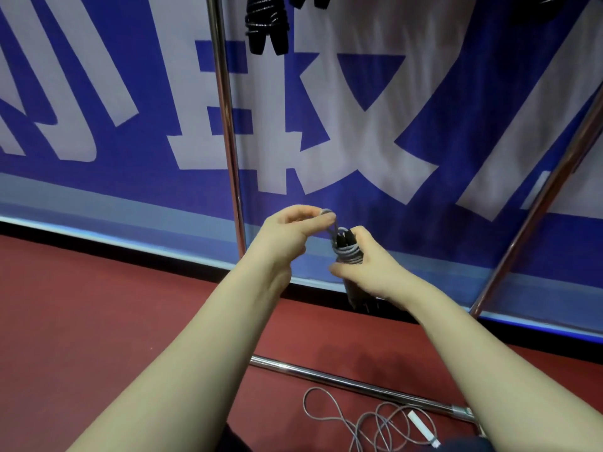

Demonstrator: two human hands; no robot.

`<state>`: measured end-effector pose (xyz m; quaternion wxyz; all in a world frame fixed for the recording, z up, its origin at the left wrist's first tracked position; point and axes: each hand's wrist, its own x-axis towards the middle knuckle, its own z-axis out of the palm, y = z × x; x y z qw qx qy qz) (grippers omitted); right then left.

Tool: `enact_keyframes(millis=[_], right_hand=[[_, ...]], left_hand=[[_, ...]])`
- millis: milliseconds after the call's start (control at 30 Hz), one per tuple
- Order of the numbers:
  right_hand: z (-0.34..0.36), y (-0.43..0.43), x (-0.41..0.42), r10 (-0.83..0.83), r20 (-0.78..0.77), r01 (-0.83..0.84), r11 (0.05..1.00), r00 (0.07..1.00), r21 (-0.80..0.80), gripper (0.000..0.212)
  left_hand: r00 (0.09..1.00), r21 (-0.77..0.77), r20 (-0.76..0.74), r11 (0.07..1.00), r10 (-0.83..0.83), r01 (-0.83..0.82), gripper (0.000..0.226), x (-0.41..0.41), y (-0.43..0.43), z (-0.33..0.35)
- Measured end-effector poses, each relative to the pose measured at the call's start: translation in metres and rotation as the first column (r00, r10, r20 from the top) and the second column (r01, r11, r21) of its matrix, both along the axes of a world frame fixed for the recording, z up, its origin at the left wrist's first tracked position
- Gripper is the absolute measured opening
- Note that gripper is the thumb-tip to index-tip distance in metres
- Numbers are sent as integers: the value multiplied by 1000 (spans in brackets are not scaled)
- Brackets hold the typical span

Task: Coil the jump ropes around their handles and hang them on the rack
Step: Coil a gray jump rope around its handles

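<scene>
Between the upright and slanted poles of the rack (228, 125), the right hand (372, 269) grips the black handles (345, 238) upright, steadying the gray coil (350, 254) wound round them. Just left, the left hand (290, 233) pinches a free rope loop (327, 213), probably to tuck it. Open room runs upward toward 1 hung rope (266, 24); a loose rope (375, 419) lies on the floor (98, 321) beside the base bar (342, 383).

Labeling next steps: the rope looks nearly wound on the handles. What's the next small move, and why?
Probably pull the loop snug and tuck it. The right hand grips the handles, already wrapped in grey coils, and the left hand pinches only a short loop above them, so winding looks nearly done.
</scene>
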<state>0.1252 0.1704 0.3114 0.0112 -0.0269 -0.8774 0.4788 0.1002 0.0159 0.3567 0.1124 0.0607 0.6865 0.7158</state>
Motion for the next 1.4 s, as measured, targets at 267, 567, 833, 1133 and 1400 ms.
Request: enact_keyframes(millis=[267,567,833,1133,1400], right_hand=[[13,8,16,58,-48,-71,926,997,-370,42],[41,4,32,19,-369,-98,976,929,-196,16],[77,4,35,-79,-568,35,996,819,-87,19],[141,13,42,-138,-671,92,990,729,-103,9],[213,30,49,-162,-760,163,984,630,-75,7]], left_hand=[[977,34,-189,994,-100,109,5,-3,-2,0],[903,-94,-409,991,-130,100,4,9,2,17],[906,58,-410,989,-104,140,13,13,5,46],[859,41,-491,981,-147,191,12,19,15,94],[814,49,-575,990,-83,135,13,23,41,159]])
